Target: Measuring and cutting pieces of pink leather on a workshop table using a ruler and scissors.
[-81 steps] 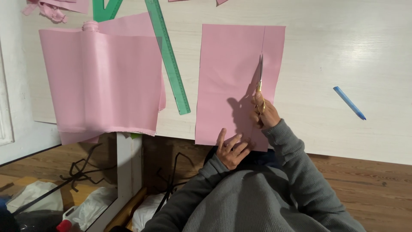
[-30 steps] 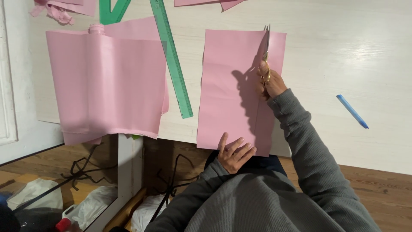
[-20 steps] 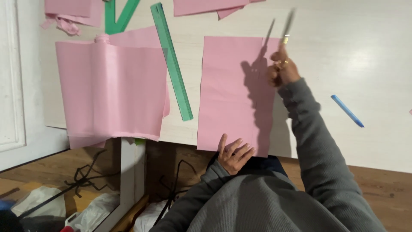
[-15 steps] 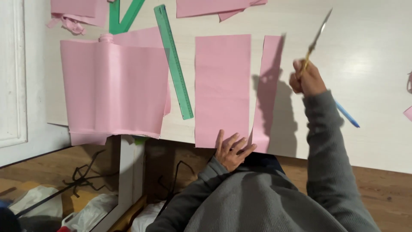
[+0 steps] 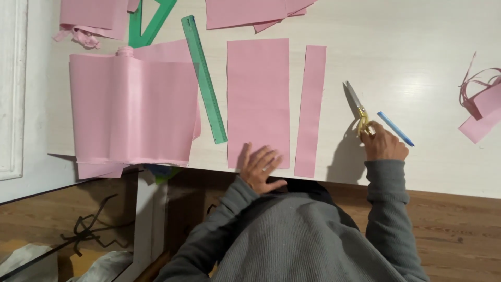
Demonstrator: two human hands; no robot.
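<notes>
The gold-handled scissors [image 5: 358, 107] are being gripped by the right hand [image 5: 383, 146] near the worktop's [image 5: 417, 47] front edge, handles hidden in the closed fingers, blades together; the left hand [image 5: 261, 167], fingers spread flat, is being pressed on the wide pink sheet [image 5: 258, 99] at the front edge; the narrow cut strip [image 5: 311, 109] is lying just beside it, apart; the blue pen [image 5: 395, 128] is partly hidden behind the right hand.

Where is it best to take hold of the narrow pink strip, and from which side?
Probably at the near end of the strip, from the table edge: that end lies at the edge, so fingers can pinch it, while the rest lies flat.
</notes>
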